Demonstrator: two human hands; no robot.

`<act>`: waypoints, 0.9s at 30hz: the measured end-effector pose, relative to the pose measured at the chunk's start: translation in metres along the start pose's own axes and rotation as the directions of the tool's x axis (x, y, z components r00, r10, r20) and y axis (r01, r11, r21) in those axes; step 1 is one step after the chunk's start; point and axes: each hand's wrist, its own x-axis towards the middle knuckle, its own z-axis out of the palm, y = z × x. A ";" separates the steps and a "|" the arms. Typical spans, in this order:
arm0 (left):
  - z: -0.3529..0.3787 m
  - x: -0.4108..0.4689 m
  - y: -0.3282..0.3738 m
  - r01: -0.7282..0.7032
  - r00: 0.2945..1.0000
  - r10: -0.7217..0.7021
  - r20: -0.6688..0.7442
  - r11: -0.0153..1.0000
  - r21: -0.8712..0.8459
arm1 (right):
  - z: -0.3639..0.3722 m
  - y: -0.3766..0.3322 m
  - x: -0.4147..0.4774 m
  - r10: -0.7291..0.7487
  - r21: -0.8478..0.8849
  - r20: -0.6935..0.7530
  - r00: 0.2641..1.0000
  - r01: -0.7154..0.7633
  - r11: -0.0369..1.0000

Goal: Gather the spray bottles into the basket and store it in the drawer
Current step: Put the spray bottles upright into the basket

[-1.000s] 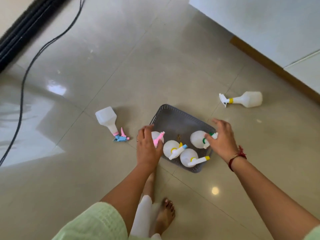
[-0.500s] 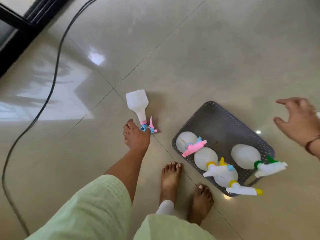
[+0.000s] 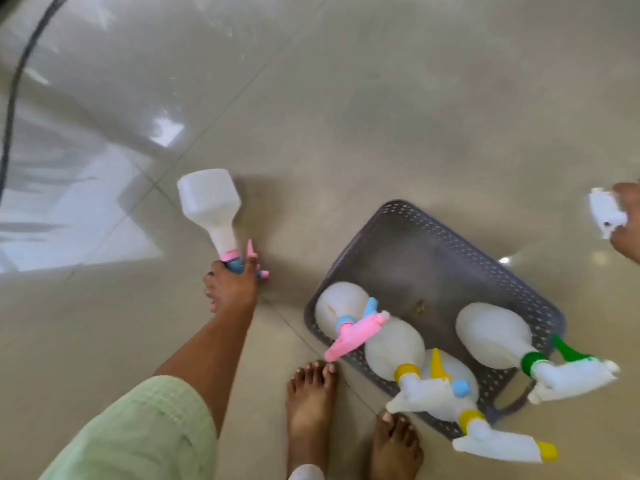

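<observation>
Bottle (image 3: 209, 202) now in left hand (image 3: 230, 289)

One wide-angle view from the person's head, facing steeply down at the tiled floor (image 3: 346, 116), fairly near the basket (image 3: 433, 244) at lower right, bare feet (image 3: 308, 403) just beside the basket, at the bottom edge

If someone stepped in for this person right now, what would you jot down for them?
Left hand: grips the pink-and-blue sprayer head of a white plastic spray bottle, left of the grey perforated plastic basket.
Right hand: at the frame's right edge, fingers round a white sprayer head; its bottle is out of view.
Done: four white spray bottles sit in the basket.
Left: add these two, then store the basket in the drawer, not in view.
</observation>
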 end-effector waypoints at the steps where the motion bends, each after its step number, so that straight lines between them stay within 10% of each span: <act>1: 0.000 -0.001 0.002 -0.024 1.000 0.024 -0.011 1.000 -0.015 | -0.004 0.004 0.005 -0.020 0.001 -0.032 0.999 0.020 1.000; 4: -0.009 -0.003 0.008 -0.123 0.992 0.121 -0.035 0.991 -0.052 | -0.041 0.001 0.022 -0.107 0.115 -0.170 0.980 0.127 0.985; 7: -0.021 -0.012 0.028 -0.266 0.963 0.263 -0.057 0.963 -0.040 | -0.278 0.047 0.126 -0.091 -0.231 -0.145 0.985 0.056 0.971; 10: -0.030 -0.022 0.062 -0.513 0.855 0.516 -0.049 0.857 0.058 | -0.437 0.088 0.182 0.043 -0.265 -0.424 0.905 -0.169 0.949; 16: -0.020 -0.044 0.135 -0.844 0.514 0.857 0.048 0.495 0.204 | -0.412 0.082 0.195 -0.033 -0.298 -0.293 0.955 -0.059 0.953; 27: 0.022 -0.053 0.206 -0.958 0.281 0.958 0.060 0.276 0.083 | -0.386 0.091 0.248 0.103 -0.167 -0.175 0.979 -0.132 0.977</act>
